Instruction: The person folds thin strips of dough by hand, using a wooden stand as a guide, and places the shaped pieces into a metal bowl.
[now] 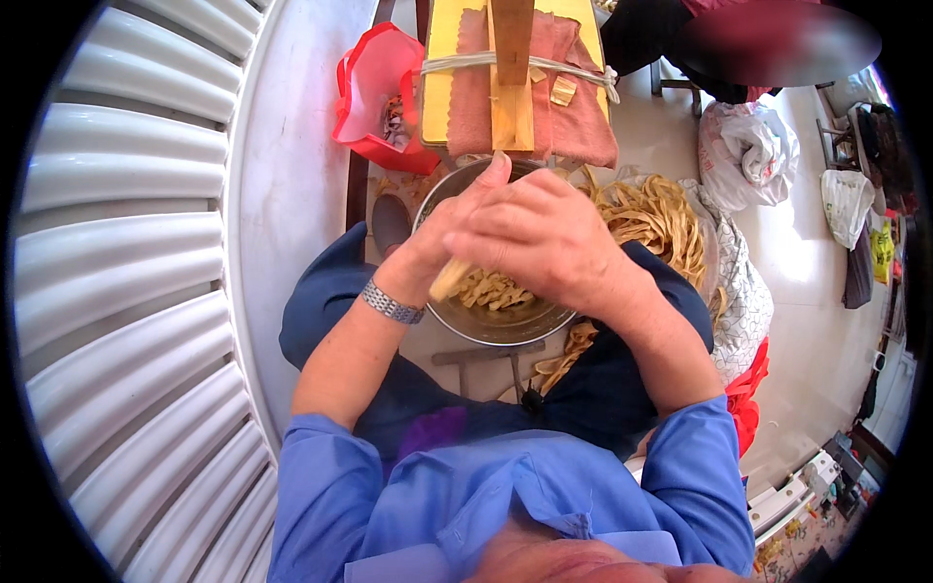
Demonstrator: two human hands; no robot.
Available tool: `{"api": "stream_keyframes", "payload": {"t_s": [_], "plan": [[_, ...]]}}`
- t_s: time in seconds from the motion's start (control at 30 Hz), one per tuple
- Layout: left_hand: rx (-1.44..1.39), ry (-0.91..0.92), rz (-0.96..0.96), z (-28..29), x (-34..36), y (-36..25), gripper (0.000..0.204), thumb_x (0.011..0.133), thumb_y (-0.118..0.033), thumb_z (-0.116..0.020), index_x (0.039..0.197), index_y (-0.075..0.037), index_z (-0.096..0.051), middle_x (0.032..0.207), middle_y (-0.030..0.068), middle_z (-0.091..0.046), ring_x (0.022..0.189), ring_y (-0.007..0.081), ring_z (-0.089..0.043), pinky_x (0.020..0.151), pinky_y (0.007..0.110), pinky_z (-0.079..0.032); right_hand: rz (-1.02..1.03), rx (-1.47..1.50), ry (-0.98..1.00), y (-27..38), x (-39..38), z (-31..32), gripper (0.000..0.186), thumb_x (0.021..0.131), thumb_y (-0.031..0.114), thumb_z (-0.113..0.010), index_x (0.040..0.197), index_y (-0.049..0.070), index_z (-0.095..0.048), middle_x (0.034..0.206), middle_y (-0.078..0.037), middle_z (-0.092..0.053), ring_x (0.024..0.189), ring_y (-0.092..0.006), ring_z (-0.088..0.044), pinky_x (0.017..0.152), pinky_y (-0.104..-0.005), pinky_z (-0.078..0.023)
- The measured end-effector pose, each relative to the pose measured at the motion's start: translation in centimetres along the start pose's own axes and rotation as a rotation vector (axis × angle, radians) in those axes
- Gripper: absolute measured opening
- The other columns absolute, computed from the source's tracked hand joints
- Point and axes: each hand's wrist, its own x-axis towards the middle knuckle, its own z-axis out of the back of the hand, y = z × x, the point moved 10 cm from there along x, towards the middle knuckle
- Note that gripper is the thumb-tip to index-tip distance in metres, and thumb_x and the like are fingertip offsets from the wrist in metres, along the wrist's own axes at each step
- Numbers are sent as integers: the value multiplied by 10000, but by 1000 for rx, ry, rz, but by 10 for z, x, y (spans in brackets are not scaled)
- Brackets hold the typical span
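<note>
My left hand (442,225), with a metal watch on its wrist, and my right hand (544,238) meet above a metal basin (501,340). Between them a pale yellow strip (449,280) is gripped, its end poking out below the fingers. The right fingers lie closed across the left palm and hide most of the strip. Chopped yellowish pieces (494,291) lie in the basin. Just beyond the hands stands a wooden bar (511,121) over a pink cloth (573,126), tied down with a pale cord (466,62). One small cut piece (563,91) rests on the cloth.
Long dried yellowish strips (656,219) are heaped at the right of the basin. A red bag (384,87) stands at the far left, near a white radiator (126,155). White plastic bags (748,151) sit on the floor to the right. Another person (671,29) is at the far right.
</note>
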Motion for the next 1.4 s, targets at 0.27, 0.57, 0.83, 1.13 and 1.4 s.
{"api": "stream_keyframes", "payload": {"t_s": [0.27, 0.57, 0.83, 1.13, 1.4], "plan": [[169, 22, -9, -27, -11, -22, 345, 1057, -248, -549, 1299, -7, -594, 1046, 46, -680, 948, 95, -656, 843, 238, -538, 44, 277, -22, 20, 5, 1, 380, 751, 115, -707, 1130, 99, -718, 1026, -27, -659, 999, -223, -636, 873, -397, -521], [744, 55, -140, -23, -9, -13, 297, 942, -139, -645, 1202, 4, -651, 1075, 64, -687, 991, 138, -641, 855, 318, -531, -599, 669, -144, -47, -16, 4, 186, 977, 167, -670, 1042, 5, -733, 876, -94, -697, 842, -214, -662, 780, -329, -519], [1219, -135, -79, -14, -24, -23, 187, 929, -74, -571, 1078, -14, -667, 966, 151, -674, 925, 343, -655, 839, 384, -523, -843, 715, -47, -80, -43, -30, 339, 1055, 285, -521, 1018, -20, -665, 811, -136, -640, 814, -225, -653, 775, -368, -513], [1374, -164, -510, -21, -46, -65, 252, 881, 23, -592, 1130, -6, -618, 1144, 137, -591, 1092, 296, -590, 962, 378, -469, -1166, 975, 194, -87, -68, -65, 373, 1063, 324, -478, 911, 8, -605, 722, -45, -558, 686, -129, -587, 581, -305, -476], [1436, -14, -634, -24, -52, -58, 298, 897, 33, -569, 1189, -22, -583, 1162, 160, -598, 1101, 353, -595, 967, 393, -477, -1285, 1482, 345, -65, -83, -100, 340, 1046, 364, -512, 905, 70, -608, 656, 8, -527, 525, -101, -465, 507, -256, -388]]}}
